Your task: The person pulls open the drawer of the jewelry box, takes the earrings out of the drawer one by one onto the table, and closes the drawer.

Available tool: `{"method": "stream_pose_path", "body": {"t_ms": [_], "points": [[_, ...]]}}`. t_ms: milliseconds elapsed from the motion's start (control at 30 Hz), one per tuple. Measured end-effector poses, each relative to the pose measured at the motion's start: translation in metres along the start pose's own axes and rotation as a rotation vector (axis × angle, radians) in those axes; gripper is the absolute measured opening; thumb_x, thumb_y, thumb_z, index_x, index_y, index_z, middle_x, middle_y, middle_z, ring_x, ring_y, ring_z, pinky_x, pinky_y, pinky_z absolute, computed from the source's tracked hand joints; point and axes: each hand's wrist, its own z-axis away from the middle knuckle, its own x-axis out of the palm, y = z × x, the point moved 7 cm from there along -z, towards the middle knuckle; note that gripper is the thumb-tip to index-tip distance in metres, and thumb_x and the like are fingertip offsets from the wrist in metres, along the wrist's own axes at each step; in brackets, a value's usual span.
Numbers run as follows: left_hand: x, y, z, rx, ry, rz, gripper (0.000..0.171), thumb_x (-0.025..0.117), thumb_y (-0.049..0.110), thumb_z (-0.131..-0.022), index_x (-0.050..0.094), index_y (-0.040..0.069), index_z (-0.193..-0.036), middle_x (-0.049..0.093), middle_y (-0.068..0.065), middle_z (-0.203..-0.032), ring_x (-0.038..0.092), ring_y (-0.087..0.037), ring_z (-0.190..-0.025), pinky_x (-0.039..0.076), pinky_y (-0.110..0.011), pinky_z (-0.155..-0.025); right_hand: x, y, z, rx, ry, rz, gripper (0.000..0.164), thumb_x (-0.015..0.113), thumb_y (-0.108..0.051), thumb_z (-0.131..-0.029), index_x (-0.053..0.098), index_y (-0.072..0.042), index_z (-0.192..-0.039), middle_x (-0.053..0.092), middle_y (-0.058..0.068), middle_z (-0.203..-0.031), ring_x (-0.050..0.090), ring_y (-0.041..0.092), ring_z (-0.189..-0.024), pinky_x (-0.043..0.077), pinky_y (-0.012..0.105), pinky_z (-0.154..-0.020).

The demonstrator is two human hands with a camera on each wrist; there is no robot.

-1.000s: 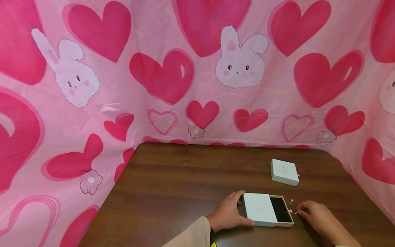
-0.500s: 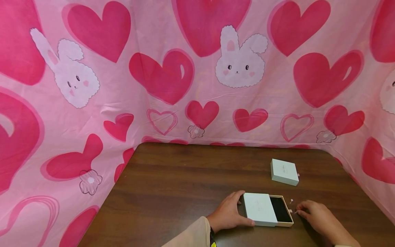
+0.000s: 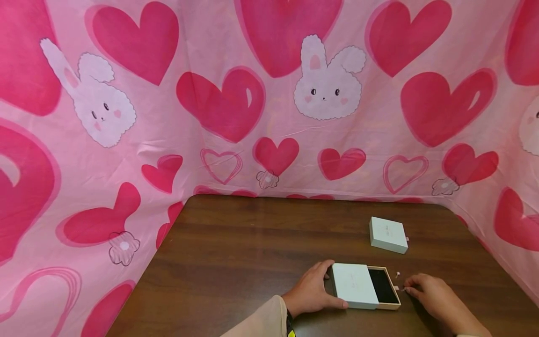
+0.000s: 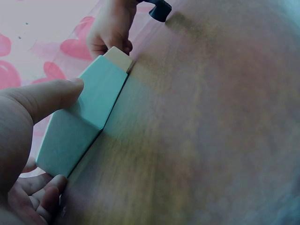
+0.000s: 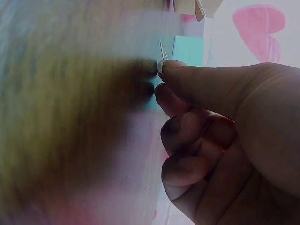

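Note:
My left hand (image 3: 309, 291) holds the pale mint cardboard drawer box (image 3: 355, 285) at its left end, the thumb along the near side and fingers at the far side. Its inner tray (image 3: 388, 306), lined in black, is slid partly out to the right. Just right of the tray, my right hand (image 3: 433, 297) pinches a small earring with thin metal pins (image 5: 161, 48) between thumb and index finger; much of it is hidden by the fingertips. Another small earring with a pale pinkish bead (image 3: 397, 274) lies on the table by the tray's far right corner.
A second pale mint box (image 3: 388, 235), pushed shut, with a small pull tab at its right, lies farther back on the brown wooden table (image 3: 252, 243). Pink cloth (image 3: 278, 117) with hearts and rabbits hangs around the table's back and sides.

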Motion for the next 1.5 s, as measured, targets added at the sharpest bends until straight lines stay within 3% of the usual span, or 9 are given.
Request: {"method": "stream_pose_path", "body": {"t_ms": [733, 1333, 1500], "points": [[0.0002, 0.0009, 0.0003, 0.0, 0.009, -0.02, 0.095, 0.087, 0.053, -0.065, 0.042, 0.021, -0.142, 0.048, 0.012, -0.127, 0.052, -0.001, -0.103, 0.046, -0.027, -0.082, -0.0062, 0.002, 0.0032, -0.029, 0.057, 0.026, 0.005, 0.072, -0.006, -0.084, 0.07, -0.011, -0.084, 0.065, 0.005, -0.087, 0.061, 0.026, -0.078, 0.048, 0.051, -0.074], [-0.0007, 0.0008, 0.0008, -0.007, 0.004, -0.015, 0.095, 0.087, 0.052, -0.066, 0.042, 0.02, -0.143, 0.049, 0.012, -0.125, 0.052, -0.001, -0.103, 0.046, -0.027, -0.082, -0.0058, 0.0016, 0.001, -0.009, 0.027, 0.008, 0.005, 0.073, -0.008, -0.082, 0.07, -0.007, -0.086, 0.065, 0.006, -0.089, 0.061, 0.026, -0.081, 0.048, 0.052, -0.076], [-0.0007, 0.0006, 0.0005, -0.001, 0.006, -0.014, 0.094, 0.087, 0.052, -0.065, 0.042, 0.021, -0.142, 0.049, 0.012, -0.125, 0.052, -0.002, -0.103, 0.046, -0.027, -0.082, -0.0063, -0.0006, 0.0027, -0.027, 0.056, 0.008, 0.005, 0.072, -0.007, -0.083, 0.07, -0.011, -0.085, 0.065, 0.005, -0.089, 0.061, 0.025, -0.08, 0.048, 0.051, -0.075]]}}
